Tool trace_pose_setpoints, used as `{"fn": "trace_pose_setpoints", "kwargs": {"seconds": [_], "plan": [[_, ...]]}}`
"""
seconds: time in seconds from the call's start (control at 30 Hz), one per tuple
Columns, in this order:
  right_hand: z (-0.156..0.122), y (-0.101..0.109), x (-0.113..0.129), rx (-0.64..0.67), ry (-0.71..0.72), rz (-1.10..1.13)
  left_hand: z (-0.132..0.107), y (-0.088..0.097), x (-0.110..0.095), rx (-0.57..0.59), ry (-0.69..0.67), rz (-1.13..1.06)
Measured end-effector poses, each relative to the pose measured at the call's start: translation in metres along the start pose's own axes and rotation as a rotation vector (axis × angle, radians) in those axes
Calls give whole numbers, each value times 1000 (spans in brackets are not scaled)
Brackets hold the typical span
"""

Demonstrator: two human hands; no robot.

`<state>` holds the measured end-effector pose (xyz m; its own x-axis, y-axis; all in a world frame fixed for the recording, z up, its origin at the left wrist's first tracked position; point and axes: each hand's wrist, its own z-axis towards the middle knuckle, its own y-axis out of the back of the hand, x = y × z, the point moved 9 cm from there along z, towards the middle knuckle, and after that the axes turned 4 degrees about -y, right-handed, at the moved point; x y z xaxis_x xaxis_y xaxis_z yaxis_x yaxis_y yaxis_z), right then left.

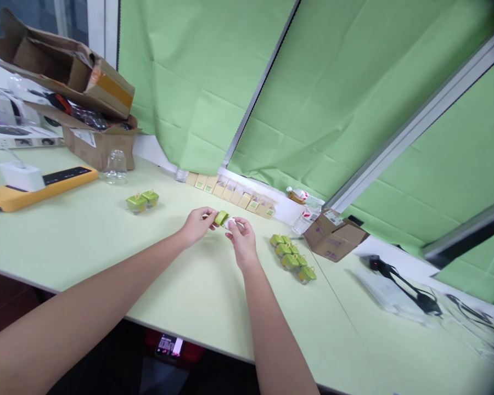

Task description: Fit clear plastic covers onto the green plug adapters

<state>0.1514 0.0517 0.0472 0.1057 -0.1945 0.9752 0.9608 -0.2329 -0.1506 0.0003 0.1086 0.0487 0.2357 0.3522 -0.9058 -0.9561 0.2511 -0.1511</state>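
Both my hands meet above the pale green table. My left hand pinches a small green lid. My right hand grips a small clear jar right against that lid. Lid and jar touch between my fingertips. To the right of my right hand stands a cluster of several small green-lidded jars. Two more green-lidded jars stand to the left, beyond my left hand.
A row of small tan boxes lines the back edge. Cardboard boxes are stacked at the far left, with a clear bottle and a yellow device. A small brown box and black cables lie at the right.
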Motion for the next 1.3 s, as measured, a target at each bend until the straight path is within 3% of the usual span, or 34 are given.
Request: {"fn": "trace_pose_setpoints", "kwargs": {"seconds": [0.23,0.5,0.7,0.87,1.3], "plan": [[-2,-1,5,-31,75,1,0,-4,0,34,-33,7],[-3,-1,6,-46,37,30,-2,-2,-2,-5,-3,-15],[-1,9,1,-128,-14,-33,-1,2,0,-50,24,-69],[0,5,8,-75,44,-57,-2,1,-1,-44,39,-82],[-8,-2,27,-114,223,-234,-3,-3,-5,21,-22,-53]]}}
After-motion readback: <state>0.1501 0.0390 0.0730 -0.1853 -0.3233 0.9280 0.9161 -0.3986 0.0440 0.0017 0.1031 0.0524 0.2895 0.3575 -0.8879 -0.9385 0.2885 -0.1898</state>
